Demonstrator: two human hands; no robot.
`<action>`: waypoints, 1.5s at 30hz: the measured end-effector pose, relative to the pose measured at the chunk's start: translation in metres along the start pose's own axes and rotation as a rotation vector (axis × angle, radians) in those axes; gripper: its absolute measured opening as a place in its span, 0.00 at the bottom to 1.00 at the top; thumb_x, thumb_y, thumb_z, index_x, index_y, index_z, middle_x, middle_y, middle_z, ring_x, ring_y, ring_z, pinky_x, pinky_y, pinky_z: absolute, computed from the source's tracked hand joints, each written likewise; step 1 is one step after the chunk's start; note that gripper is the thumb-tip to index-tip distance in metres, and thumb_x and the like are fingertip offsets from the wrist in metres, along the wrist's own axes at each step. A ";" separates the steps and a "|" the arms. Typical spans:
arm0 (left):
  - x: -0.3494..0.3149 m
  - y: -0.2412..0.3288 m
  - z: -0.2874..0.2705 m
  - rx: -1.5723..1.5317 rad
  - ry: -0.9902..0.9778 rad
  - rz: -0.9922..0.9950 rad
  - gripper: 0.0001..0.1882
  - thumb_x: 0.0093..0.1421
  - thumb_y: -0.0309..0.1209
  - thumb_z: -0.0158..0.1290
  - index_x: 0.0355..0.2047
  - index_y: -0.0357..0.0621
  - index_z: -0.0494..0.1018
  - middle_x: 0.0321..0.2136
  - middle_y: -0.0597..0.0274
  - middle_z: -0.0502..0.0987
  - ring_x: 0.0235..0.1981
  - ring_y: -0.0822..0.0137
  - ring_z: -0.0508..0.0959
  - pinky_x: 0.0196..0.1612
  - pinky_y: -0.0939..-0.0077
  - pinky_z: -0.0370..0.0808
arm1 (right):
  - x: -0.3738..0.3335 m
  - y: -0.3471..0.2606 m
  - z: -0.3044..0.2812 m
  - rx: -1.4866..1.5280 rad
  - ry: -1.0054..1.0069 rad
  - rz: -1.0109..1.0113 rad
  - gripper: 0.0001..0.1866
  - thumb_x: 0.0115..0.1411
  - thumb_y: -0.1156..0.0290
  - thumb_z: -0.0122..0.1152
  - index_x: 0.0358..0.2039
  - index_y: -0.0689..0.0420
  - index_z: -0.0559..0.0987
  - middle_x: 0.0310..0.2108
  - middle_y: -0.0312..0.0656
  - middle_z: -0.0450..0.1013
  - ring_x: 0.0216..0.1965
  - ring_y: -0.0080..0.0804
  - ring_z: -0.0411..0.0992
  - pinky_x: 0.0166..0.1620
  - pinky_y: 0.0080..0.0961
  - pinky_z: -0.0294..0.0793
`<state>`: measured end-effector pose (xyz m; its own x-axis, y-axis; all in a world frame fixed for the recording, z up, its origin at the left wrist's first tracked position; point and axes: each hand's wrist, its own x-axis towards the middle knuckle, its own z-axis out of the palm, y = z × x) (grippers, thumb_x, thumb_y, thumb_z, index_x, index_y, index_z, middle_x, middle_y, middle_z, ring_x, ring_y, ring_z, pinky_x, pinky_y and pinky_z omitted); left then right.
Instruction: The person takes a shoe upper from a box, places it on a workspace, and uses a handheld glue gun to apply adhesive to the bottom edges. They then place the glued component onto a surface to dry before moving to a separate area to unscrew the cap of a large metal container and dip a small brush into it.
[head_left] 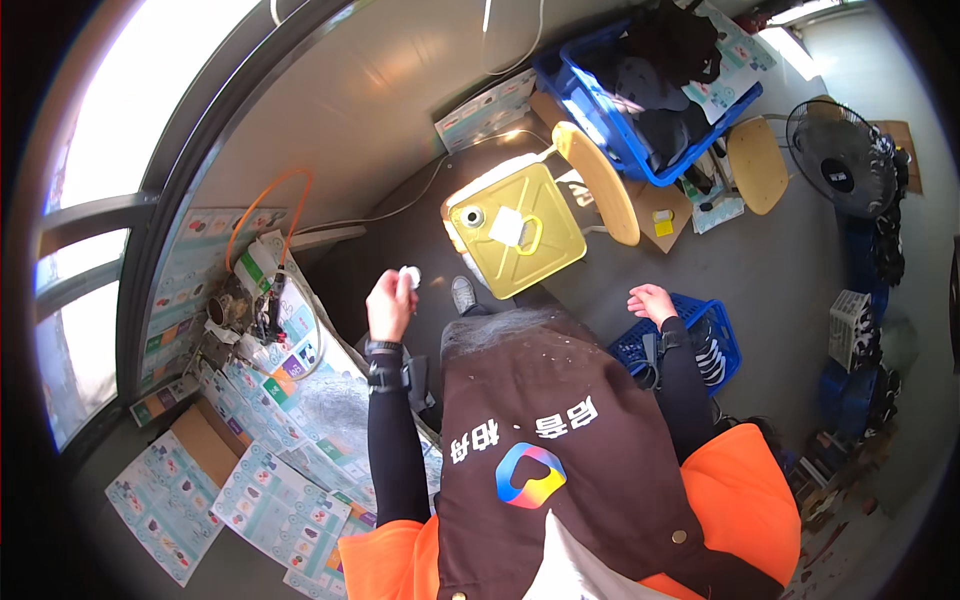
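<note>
My left hand point(390, 305) is raised to the left of a square yellow metal can, its fingers pinching a small white round piece point(411, 275). The can point(540, 200) stands on a chair with a curved wooden backrest point(600, 185). On its top are a round spout point(471, 217), a yellow carrying handle point(533, 236) and a white label point(507, 226). Out to the right, my right hand point(652, 303) holds nothing; its fingers are loosely bent and a little apart. It hovers near a blue basket point(738, 345) on the floor.
Printed sheets cover a bench point(330, 400) at the left, with an orange cable point(232, 240) above. At the back stands a large blue crate point(650, 180) with dark cloth inside. A wooden stool point(757, 165), a black fan point(838, 160) and a white basket point(848, 328) line the right side.
</note>
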<state>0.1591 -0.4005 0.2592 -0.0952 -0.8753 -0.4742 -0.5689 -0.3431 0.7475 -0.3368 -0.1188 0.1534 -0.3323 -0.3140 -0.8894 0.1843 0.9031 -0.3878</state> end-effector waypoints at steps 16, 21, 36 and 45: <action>0.118 0.017 0.140 0.111 -0.093 -0.180 0.17 0.72 0.36 0.52 0.30 0.34 0.76 0.21 0.55 0.83 0.19 0.67 0.84 0.26 0.73 0.80 | 0.001 0.113 -0.039 0.300 0.064 0.095 0.12 0.71 0.64 0.54 0.45 0.56 0.81 0.36 0.42 0.82 0.35 0.30 0.82 0.38 0.27 0.80; 0.122 0.025 0.153 -0.298 -0.089 -0.437 0.15 0.74 0.32 0.47 0.39 0.29 0.74 0.26 0.49 0.85 0.20 0.63 0.84 0.22 0.76 0.78 | 0.014 0.106 -0.032 0.324 0.042 0.097 0.12 0.70 0.64 0.56 0.44 0.57 0.81 0.36 0.42 0.83 0.34 0.31 0.82 0.37 0.27 0.80; 0.156 0.049 0.133 0.981 -0.403 0.151 0.16 0.68 0.36 0.52 0.32 0.36 0.80 0.20 0.53 0.82 0.21 0.61 0.84 0.28 0.66 0.82 | 0.043 0.083 -0.020 0.226 -0.031 0.049 0.11 0.71 0.64 0.56 0.44 0.56 0.81 0.35 0.41 0.82 0.34 0.30 0.82 0.37 0.27 0.79; 0.136 0.084 0.141 1.514 -0.446 0.735 0.05 0.61 0.30 0.54 0.35 0.47 0.78 0.31 0.56 0.82 0.37 0.55 0.84 0.41 0.60 0.81 | 0.042 0.082 -0.030 0.239 0.009 0.032 0.11 0.70 0.67 0.54 0.44 0.58 0.81 0.33 0.40 0.82 0.32 0.29 0.81 0.34 0.26 0.79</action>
<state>-0.0172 -0.4999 0.1919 -0.7136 -0.4468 -0.5396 -0.4797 0.8730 -0.0884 -0.3630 -0.0489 0.0914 -0.3306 -0.2829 -0.9004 0.4084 0.8172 -0.4067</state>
